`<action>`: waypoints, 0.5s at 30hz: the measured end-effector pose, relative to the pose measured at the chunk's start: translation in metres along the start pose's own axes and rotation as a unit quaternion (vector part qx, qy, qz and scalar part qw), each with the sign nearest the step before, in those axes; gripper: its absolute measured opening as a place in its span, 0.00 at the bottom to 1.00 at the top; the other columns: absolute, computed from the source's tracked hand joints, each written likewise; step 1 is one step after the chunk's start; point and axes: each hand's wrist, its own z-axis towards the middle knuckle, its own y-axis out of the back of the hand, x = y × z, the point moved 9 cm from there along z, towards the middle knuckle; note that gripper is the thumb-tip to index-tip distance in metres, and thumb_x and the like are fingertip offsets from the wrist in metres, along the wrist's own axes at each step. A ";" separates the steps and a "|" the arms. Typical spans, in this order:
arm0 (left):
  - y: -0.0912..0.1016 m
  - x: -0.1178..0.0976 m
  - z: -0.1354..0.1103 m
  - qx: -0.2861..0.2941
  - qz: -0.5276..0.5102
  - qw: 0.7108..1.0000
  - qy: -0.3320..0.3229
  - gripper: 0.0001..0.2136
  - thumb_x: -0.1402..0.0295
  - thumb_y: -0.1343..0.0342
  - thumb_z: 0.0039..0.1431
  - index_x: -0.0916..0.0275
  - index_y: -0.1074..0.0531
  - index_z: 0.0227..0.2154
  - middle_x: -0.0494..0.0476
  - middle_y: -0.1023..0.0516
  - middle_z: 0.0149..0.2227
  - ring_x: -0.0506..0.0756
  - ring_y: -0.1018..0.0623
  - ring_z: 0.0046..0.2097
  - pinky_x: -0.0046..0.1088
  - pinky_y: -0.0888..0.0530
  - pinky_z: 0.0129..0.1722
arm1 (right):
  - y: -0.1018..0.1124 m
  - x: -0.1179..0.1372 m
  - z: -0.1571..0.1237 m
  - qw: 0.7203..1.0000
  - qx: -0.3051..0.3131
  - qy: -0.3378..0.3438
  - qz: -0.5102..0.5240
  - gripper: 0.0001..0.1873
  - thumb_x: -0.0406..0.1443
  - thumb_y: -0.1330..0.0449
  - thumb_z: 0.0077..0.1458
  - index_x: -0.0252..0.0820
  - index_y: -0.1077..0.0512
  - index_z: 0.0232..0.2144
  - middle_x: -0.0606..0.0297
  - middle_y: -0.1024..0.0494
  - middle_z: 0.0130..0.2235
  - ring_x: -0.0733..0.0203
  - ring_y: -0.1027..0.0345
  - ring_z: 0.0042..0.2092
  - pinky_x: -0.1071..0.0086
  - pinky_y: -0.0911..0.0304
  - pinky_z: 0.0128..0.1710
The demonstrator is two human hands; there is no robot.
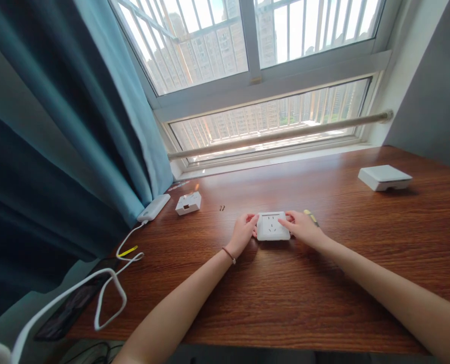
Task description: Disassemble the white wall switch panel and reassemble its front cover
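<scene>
A white wall socket (272, 231) with several dark slots in its face is held between my two hands, close to the wooden desk. My left hand (244, 230) grips its left edge, thumb on the front. On the opposite edge, my right hand (300, 225) has its thumb over the face and its other fingers partly hidden behind. Just beyond the right hand lies a tool with a yellow and dark handle (311, 217), its far part hidden. Two small screws (222, 208) rest on the desk to the left of the hands.
A white box-shaped part (189, 203) sits at the back left near a white power strip (154, 208) and its looping cable (111, 273). At the right rear is another white box (385, 177). A blue curtain (134, 126) hangs along the left.
</scene>
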 end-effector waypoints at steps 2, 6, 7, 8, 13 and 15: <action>-0.003 0.000 -0.004 0.015 -0.032 0.999 0.013 0.14 0.60 0.44 0.50 0.67 0.32 0.32 0.53 0.28 0.25 0.47 0.29 0.22 0.20 0.34 0.19 | -0.003 -0.002 -0.001 1.000 0.007 -0.008 0.024 0.13 0.37 0.44 0.51 0.35 0.29 0.38 0.57 0.23 0.33 0.58 0.29 0.31 0.69 0.35 0.30; -0.003 -0.001 -0.008 0.013 -0.079 0.996 0.031 0.15 0.63 0.39 0.45 0.68 0.33 0.33 0.58 0.26 0.31 0.49 0.26 0.28 0.19 0.32 0.20 | -0.008 -0.010 0.000 0.996 0.000 -0.039 0.080 0.13 0.33 0.45 0.50 0.34 0.31 0.39 0.58 0.23 0.31 0.61 0.30 0.29 0.72 0.36 0.26; -0.003 -0.001 -0.008 0.011 -0.087 0.996 0.035 0.16 0.64 0.38 0.45 0.68 0.33 0.34 0.58 0.26 0.32 0.49 0.26 0.29 0.18 0.32 0.20 | -0.008 -0.012 0.000 0.994 -0.002 -0.047 0.096 0.12 0.33 0.44 0.50 0.34 0.31 0.39 0.59 0.23 0.31 0.61 0.30 0.29 0.72 0.36 0.25; -0.003 -0.001 -0.009 0.010 -0.094 0.995 0.038 0.16 0.64 0.38 0.44 0.68 0.33 0.34 0.58 0.26 0.32 0.49 0.26 0.29 0.18 0.32 0.20 | -0.009 -0.013 0.000 0.992 -0.003 -0.054 0.112 0.12 0.32 0.44 0.49 0.35 0.31 0.38 0.60 0.24 0.30 0.61 0.30 0.29 0.72 0.36 0.24; -0.004 0.000 -0.010 0.012 -0.121 0.992 0.040 0.18 0.64 0.37 0.43 0.67 0.35 0.35 0.58 0.27 0.33 0.49 0.26 0.30 0.19 0.31 0.21 | -0.011 -0.013 -0.003 0.975 -0.006 -0.084 0.203 0.10 0.33 0.42 0.46 0.39 0.34 0.34 0.64 0.26 0.28 0.64 0.32 0.27 0.74 0.37 0.20; -0.005 -0.001 -0.011 0.017 -0.128 0.991 0.040 0.19 0.63 0.37 0.42 0.67 0.35 0.35 0.57 0.28 0.33 0.49 0.27 0.30 0.19 0.31 0.21 | -0.012 -0.011 -0.005 0.967 -0.001 -0.092 0.237 0.09 0.33 0.41 0.45 0.40 0.35 0.33 0.65 0.27 0.27 0.64 0.32 0.27 0.74 0.38 0.19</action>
